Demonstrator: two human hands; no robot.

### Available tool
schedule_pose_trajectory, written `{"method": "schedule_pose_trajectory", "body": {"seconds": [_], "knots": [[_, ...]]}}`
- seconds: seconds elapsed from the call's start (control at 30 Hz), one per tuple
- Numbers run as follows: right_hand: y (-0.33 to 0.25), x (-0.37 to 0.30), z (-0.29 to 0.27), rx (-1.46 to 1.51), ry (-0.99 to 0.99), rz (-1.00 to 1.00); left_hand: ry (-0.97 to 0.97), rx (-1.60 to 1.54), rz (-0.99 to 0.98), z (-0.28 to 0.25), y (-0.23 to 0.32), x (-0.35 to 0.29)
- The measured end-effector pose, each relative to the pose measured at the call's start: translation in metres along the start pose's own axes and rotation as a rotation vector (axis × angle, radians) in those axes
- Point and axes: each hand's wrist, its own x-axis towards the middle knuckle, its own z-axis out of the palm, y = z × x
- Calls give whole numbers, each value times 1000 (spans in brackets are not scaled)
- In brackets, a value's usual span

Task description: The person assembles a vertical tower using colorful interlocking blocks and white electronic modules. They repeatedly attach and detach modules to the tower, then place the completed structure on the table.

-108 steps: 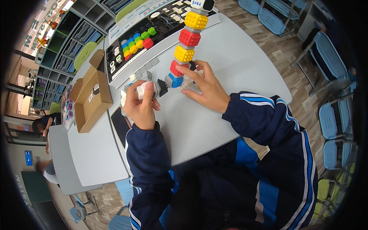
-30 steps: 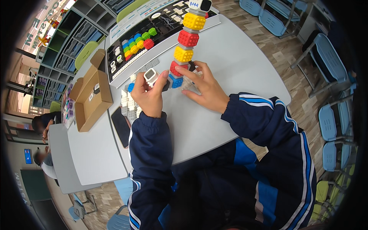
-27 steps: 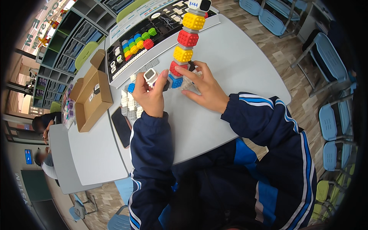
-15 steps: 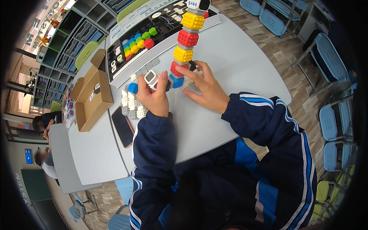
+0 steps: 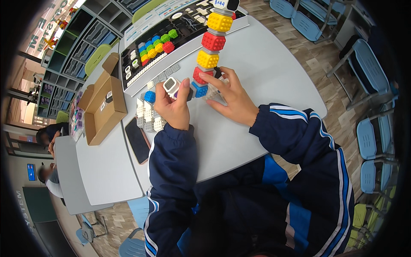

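My left hand (image 5: 173, 110) pinches a white module with a dark grille (image 5: 171, 85) at the lower left end of a block build. From there, a blue block (image 5: 199, 89) leads into a tall tower of alternating red and yellow studded blocks (image 5: 213, 41), with grey joints between them. A white-and-black module (image 5: 227, 4) caps it at the picture's upper edge. My right hand (image 5: 236, 100) is around the tower's base. Its index fingertip rests on the lowest red block (image 5: 202, 75), and the thumb is below, near pale pieces partly hidden by the fingers.
A black tray (image 5: 180, 30) of colourful blocks and modules stands at the back. Grey and white blocks (image 5: 147, 113), a loose blue block (image 5: 150, 96) and a phone (image 5: 137, 141) lie on the left. Farther left is an open cardboard box (image 5: 105, 115). Blue chairs (image 5: 364, 64) stand at right.
The tower and both hands have shifted slightly to the right, and the tower's top leans a little farther right. My grip looks the same.
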Motion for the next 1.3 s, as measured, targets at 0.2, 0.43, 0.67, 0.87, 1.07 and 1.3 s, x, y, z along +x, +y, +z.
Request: {"method": "schedule_pose_trajectory", "body": {"seconds": [0.2,0.43,0.67,0.87,1.07,1.3], "knots": [[-1,0,-1,5,-16,9,46,-25,38,-3,-2,-5],[-1,0,0,-8,-13,-4,92,-161,-89,-9,9,-9],[-1,0,0,14,-17,-3,61,-234,-63,-11,6,-15],[-1,0,0,22,-18,-6,100,-209,-96,-14,-2,-22],[-1,-1,0,3,-36,9,78,-297,-156,-17,-1,-36],[-4,1,1,-84,15,-36,58,-322,-175,-25,-7,-44]]}}
